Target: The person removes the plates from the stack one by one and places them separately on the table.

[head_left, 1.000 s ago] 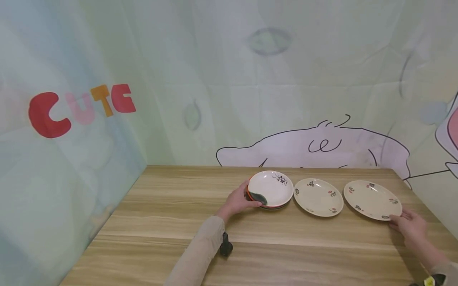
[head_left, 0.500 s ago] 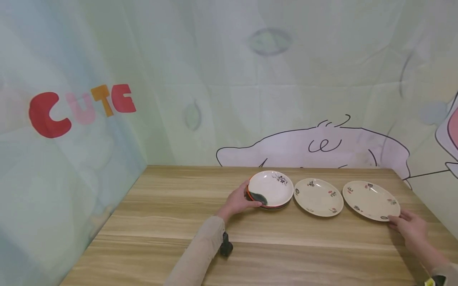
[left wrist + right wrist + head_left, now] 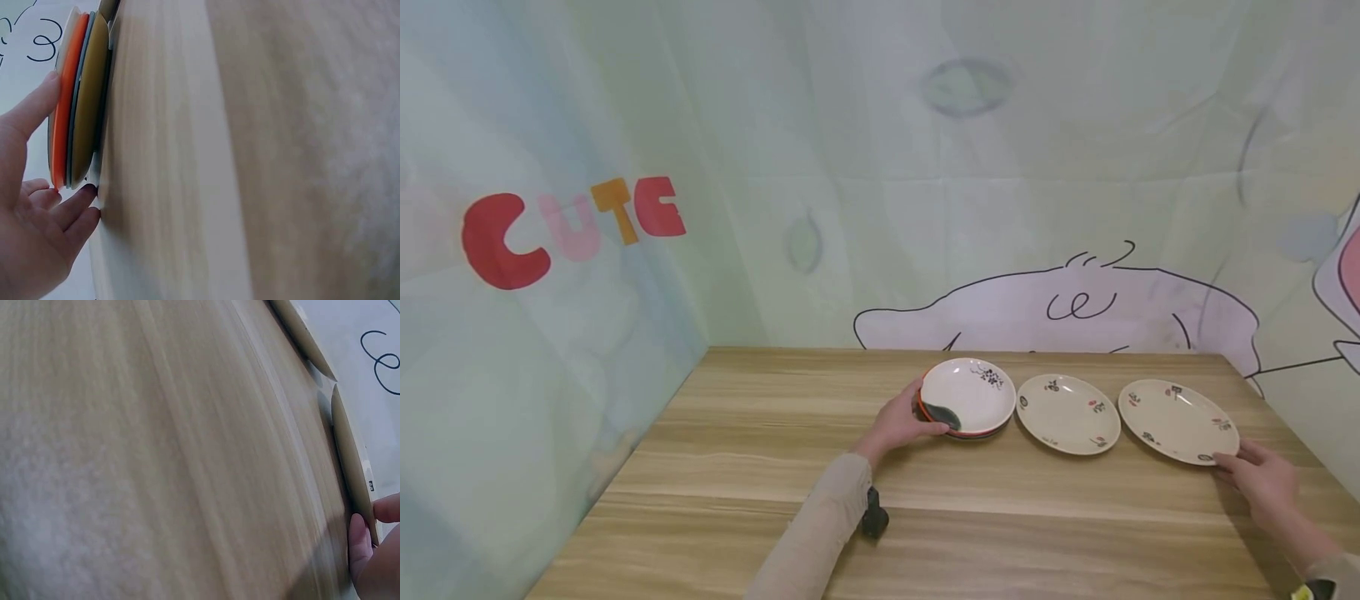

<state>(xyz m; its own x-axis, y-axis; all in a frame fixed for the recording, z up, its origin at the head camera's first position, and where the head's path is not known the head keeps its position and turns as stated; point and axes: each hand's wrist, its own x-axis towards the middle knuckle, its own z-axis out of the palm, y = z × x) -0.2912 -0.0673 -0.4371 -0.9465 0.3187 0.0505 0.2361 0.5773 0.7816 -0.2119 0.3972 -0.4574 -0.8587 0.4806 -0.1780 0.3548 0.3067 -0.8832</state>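
On the table's far side a stack of small round plates (image 3: 962, 396) has a white plate with a dark floral print and green leaf on top. My left hand (image 3: 901, 419) holds the stack at its left edge, thumb along the near rim. In the left wrist view, orange, dark and yellow layers (image 3: 90, 100) show beneath the white rim, and the lower fingertips touch the table. My right hand (image 3: 1266, 482) pinches the near right edge of a cream oval plate (image 3: 1180, 423), thumb above and a finger beneath in the right wrist view. Another cream plate (image 3: 1066, 415) lies between.
The three sit in a row along the back of the wood-grain table (image 3: 737, 467), the middle plate close against the stack. A printed cloth backdrop (image 3: 820, 167) rises behind and at both sides.
My right hand has shifted the right-hand cream plate slightly left, toward the middle plate; over the last half second it is still. My left hand and the stack have not moved.
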